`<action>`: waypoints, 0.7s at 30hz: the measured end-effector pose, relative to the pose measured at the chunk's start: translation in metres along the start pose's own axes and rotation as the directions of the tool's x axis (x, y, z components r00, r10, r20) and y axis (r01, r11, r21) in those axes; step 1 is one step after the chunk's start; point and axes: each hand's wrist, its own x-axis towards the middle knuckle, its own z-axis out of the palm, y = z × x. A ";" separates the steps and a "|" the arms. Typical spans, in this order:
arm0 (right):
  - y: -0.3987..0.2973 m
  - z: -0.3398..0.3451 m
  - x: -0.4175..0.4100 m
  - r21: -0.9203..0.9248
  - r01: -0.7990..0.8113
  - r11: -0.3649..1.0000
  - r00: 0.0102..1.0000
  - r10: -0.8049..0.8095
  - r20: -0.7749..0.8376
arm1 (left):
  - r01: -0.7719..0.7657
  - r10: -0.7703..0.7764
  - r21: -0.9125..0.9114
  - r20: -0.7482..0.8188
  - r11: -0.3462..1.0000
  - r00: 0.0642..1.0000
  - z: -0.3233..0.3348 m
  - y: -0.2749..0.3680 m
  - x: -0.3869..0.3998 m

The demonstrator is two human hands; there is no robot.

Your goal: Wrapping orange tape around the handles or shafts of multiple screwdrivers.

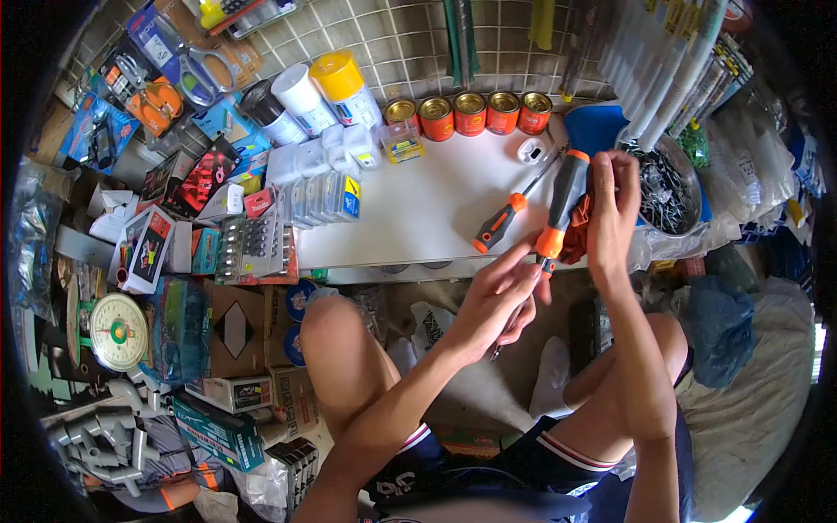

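Note:
A large screwdriver [567, 186] with a black and orange handle is held tilted over the front edge of the white table [405, 222]. My left hand [490, 310] grips it by the shank, just below the handle. Close against the right side of that handle is my right hand [608, 212], fingers curled, with a bunched red cloth [577, 238] at its palm. Part of the cloth is hidden behind the handle and hand. A second screwdriver [500, 222], also black and orange, lies on the table to the left.
Several small red cans [469, 116] line the table's back, beside spray cans [343, 88]. Clear plastic boxes [327, 196] stand at the left. A metal bowl of nails or screws [667, 189] sits at the right. A dial scale [119, 332] stands low on the left.

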 end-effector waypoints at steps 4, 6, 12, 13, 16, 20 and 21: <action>-0.006 0.016 -0.023 0.211 -0.291 0.933 0.957 0.279 0.083 | -0.104 0.116 0.073 -0.191 0.992 0.975 -0.006 -0.002 -0.001; -0.008 0.019 -0.031 0.050 -0.112 0.993 0.994 0.110 0.025 | -0.137 0.160 0.125 -0.201 0.983 0.966 -0.008 -0.001 -0.001; -0.024 0.015 -0.038 -0.204 0.573 0.794 0.810 -0.511 0.287 | -0.105 0.145 0.188 -0.215 0.977 0.966 -0.016 -0.005 0.005; -0.022 0.012 -0.027 -0.291 0.563 0.773 0.822 -0.488 0.294 | -0.050 0.112 0.281 -0.208 0.958 0.972 -0.018 -0.008 0.003; -0.022 0.015 -0.010 -0.281 0.212 0.936 0.975 -0.185 0.122 | -0.124 0.180 0.247 -0.220 0.961 0.959 -0.012 -0.011 0.001; -0.022 0.019 -0.047 -0.280 0.521 0.806 0.826 -0.394 0.403 | -0.182 0.262 0.301 -0.253 0.936 0.931 -0.025 -0.016 0.008; -0.022 0.021 -0.050 -0.303 0.577 0.759 0.792 -0.429 0.434 | -0.180 0.262 0.304 -0.257 0.935 0.930 -0.024 -0.016 0.006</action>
